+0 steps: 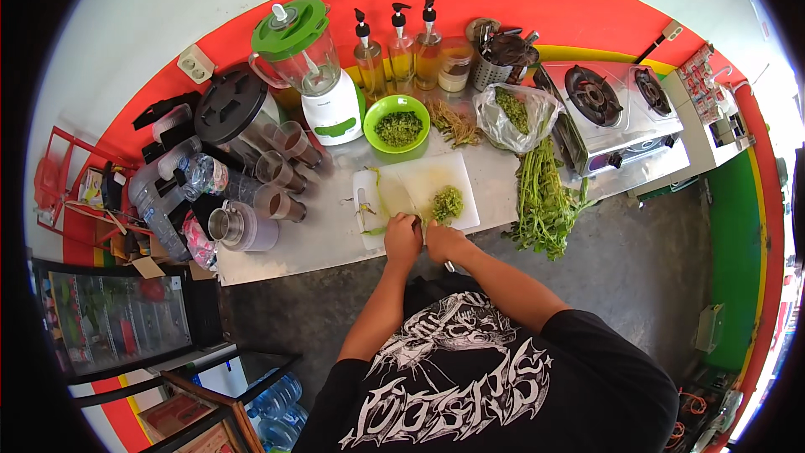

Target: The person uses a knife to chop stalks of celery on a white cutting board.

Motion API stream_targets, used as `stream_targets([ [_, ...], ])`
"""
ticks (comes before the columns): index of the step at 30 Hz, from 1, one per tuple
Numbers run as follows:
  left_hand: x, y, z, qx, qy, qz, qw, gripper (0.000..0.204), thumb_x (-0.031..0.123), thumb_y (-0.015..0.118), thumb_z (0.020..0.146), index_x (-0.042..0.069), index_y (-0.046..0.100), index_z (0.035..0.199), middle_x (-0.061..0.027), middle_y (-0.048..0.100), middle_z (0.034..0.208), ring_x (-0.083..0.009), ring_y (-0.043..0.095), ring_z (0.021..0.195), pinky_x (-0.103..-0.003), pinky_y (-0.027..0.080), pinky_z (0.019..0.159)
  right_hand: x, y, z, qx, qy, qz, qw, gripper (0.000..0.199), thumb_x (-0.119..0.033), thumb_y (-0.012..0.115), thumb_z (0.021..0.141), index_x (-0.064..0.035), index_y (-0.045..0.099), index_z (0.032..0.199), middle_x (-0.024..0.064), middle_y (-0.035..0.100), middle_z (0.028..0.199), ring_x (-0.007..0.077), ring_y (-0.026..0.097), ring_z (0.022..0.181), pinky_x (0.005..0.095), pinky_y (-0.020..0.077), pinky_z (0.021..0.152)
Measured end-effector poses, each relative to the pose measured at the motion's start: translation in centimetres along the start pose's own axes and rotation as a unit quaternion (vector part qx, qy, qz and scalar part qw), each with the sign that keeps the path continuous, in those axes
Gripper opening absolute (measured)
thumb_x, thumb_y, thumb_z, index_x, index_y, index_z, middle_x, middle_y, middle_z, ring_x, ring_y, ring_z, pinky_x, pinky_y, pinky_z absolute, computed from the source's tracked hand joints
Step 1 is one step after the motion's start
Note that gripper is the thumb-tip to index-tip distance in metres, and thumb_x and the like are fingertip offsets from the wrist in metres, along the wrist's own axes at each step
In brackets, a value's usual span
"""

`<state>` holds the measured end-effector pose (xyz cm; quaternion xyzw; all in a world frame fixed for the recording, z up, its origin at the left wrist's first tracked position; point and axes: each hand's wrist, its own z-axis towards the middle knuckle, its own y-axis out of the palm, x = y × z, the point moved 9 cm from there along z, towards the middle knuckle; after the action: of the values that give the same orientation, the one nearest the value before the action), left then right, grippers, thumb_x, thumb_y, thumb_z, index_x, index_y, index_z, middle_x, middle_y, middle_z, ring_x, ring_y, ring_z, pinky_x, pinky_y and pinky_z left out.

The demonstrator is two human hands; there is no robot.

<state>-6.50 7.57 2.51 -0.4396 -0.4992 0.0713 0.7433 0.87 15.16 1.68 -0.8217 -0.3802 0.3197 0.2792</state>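
A white cutting board (459, 169) lies on the metal counter in front of me. Chopped greens (447, 204) are heaped on its right half, and a few thin green stems (374, 231) lie along its left part. My right hand (444, 244) is closed at the board's near edge around what looks like a knife; a metal handle end (450, 267) sticks out below it, the blade hardly visible. Close beside it, my left hand (403, 240) is closed too, its fingertips over the board; what they hold is hidden. Behind the board, a green bowl (397, 147) contains more chopped greens.
Leafy stalks (543, 201) hang over the counter's front edge, beside a plastic bag (543, 113) of greens. A gas stove (629, 138) stands right. Behind are a blender (331, 109) and pump bottles (402, 59). Cups (277, 201) and a steel-topped jar (254, 229) crowd the left.
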Motion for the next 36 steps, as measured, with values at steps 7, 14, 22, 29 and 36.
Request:
stream_targets([
  [7, 0.4, -0.2, 0.3, -0.002, -0.016, 0.015, 1.0, 0.01, 0.015, 0.063, 0.084, 0.007, 0.069, 0.086, -0.0127, 0.064, 0.092, -0.0356, 0.06, 0.094, -0.046, 0.051, 0.08, 0.2, 0.0, 0.5, 0.021, 0.005, -0.007, 1.0, 0.037, -0.014, 0.061, 0.088, 0.0036, 0.048, 0.118, 0.0249, 0.069, 0.111, 0.037, 0.069, 0.106, 0.0456, 0.0543, 0.09],
  [14, -0.5, -0.4, 0.3, 0.013, -0.048, -0.007, 0.999, 0.012, 0.013, 0.063, 0.082, 0.006, 0.067, 0.092, -0.0142, 0.063, 0.094, -0.0375, 0.061, 0.093, -0.047, 0.051, 0.079, -0.1, 0.8, -0.4, 0.013, 0.01, -0.015, 1.0, 0.036, -0.015, 0.061, 0.089, 0.0031, 0.047, 0.117, 0.024, 0.069, 0.111, 0.0366, 0.069, 0.106, 0.0446, 0.0547, 0.089],
  [22, -0.8, -0.4, 0.4, -0.004, -0.019, -0.036, 0.999, 0.013, 0.01, 0.063, 0.082, 0.004, 0.068, 0.094, -0.0158, 0.064, 0.095, -0.0394, 0.062, 0.091, -0.047, 0.05, 0.078, -0.8, -0.5, -0.1, -0.005, 0.007, -0.026, 1.0, 0.039, -0.014, 0.063, 0.087, 0.0038, 0.047, 0.118, 0.0247, 0.069, 0.112, 0.0362, 0.069, 0.107, 0.0455, 0.054, 0.09],
  [29, -1.0, -0.6, 0.5, 0.012, -0.057, -0.089, 0.994, 0.015, 0.005, 0.065, 0.079, 0.003, 0.062, 0.093, -0.0159, 0.063, 0.089, -0.0369, 0.063, 0.085, -0.046, 0.05, 0.074, -0.3, -0.2, 1.2, 0.031, -0.012, 0.018, 0.999, 0.038, -0.011, 0.063, 0.086, 0.004, 0.048, 0.118, 0.0252, 0.069, 0.111, 0.0394, 0.068, 0.106, 0.0483, 0.054, 0.088],
  [36, -1.8, -0.5, 0.3, 0.022, -0.037, -0.091, 0.995, 0.016, 0.002, 0.066, 0.076, 0.001, 0.061, 0.091, -0.0165, 0.059, 0.094, -0.0365, 0.061, 0.084, -0.045, 0.05, 0.074, -0.8, 0.8, -0.1, 0.027, 0.018, -0.013, 0.999, 0.037, -0.014, 0.063, 0.087, 0.0026, 0.049, 0.117, 0.0253, 0.069, 0.111, 0.0382, 0.069, 0.105, 0.0454, 0.0553, 0.088],
])
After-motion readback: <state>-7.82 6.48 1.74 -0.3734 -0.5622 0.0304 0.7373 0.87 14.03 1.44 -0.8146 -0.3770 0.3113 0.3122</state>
